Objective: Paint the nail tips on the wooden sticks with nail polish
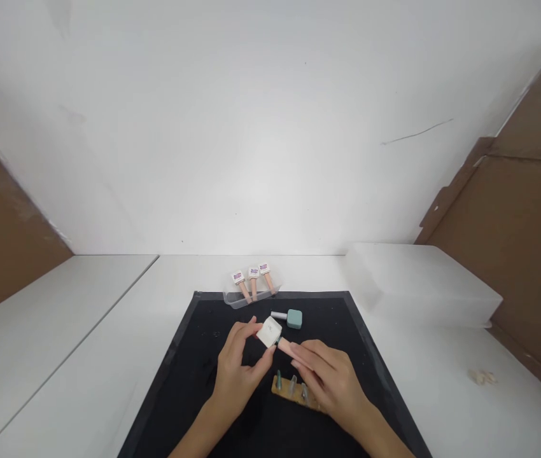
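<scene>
Between my hands is a nail polish bottle with a white square body (269, 332) and a long pink cap (286, 346), held at a slant above the black mat. My left hand (238, 366) pinches the white body at its edges between thumb and fingers. My right hand (328, 375) has its fingers closed around the pink cap. A bit of green shows where body and cap meet. Just beyond lies a mint-green square bottle (294, 319) with a silvery white cap. Below my hands, a wooden strip (289, 393) carries a green nail tip (279, 380) and clear ones; my right hand partly covers it.
A clear plastic tray (237, 304) at the mat's far edge holds three white square bottles with pink caps. To the right stands a large white translucent box (423, 286). Small beige scraps (482, 376) lie on the white table. A white wall and brown cardboard sides enclose the space.
</scene>
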A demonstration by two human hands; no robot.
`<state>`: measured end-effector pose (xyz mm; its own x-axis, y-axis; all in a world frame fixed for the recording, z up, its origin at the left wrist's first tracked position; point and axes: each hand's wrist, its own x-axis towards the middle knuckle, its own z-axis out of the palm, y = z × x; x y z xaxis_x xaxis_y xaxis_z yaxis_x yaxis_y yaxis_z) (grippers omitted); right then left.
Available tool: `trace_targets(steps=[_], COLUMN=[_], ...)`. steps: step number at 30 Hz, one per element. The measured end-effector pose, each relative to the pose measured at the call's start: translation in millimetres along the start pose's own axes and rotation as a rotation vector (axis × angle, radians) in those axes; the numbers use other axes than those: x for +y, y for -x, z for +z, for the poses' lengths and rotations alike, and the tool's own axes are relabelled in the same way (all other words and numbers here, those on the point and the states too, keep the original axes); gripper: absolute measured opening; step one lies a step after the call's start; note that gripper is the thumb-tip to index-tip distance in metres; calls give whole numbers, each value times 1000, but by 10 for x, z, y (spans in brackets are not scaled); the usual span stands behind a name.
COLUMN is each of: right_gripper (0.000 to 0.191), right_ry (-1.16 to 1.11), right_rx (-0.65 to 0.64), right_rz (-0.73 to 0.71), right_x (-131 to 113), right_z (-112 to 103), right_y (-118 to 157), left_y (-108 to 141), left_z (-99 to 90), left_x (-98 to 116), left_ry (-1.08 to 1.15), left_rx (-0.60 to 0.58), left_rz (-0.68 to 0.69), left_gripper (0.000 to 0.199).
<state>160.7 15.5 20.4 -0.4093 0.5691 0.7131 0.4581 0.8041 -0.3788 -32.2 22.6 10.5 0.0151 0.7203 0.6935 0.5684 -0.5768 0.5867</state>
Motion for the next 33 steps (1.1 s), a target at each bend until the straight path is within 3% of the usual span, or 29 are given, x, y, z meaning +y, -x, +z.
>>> trace_targets(steps=[7, 15, 24, 33], right_gripper=[18, 27, 33, 30], right_ry=[-467, -938, -1095, -1046], right_rx=[14, -32, -131, -74], right_rz=[408, 774, 828, 887], right_x=[23, 59, -35, 25], right_z=[7, 91, 69, 58], right_y=[-63, -44, -87, -69], left_y=[42, 100, 107, 54], left_z=[-10, -4, 21, 1], left_x=[-43, -71, -72, -24], left_ry=[11, 110, 187, 200], left_rx=[-31, -14, 7, 61], left_rz=[10, -11, -28, -119], left_gripper=[29, 32, 34, 27])
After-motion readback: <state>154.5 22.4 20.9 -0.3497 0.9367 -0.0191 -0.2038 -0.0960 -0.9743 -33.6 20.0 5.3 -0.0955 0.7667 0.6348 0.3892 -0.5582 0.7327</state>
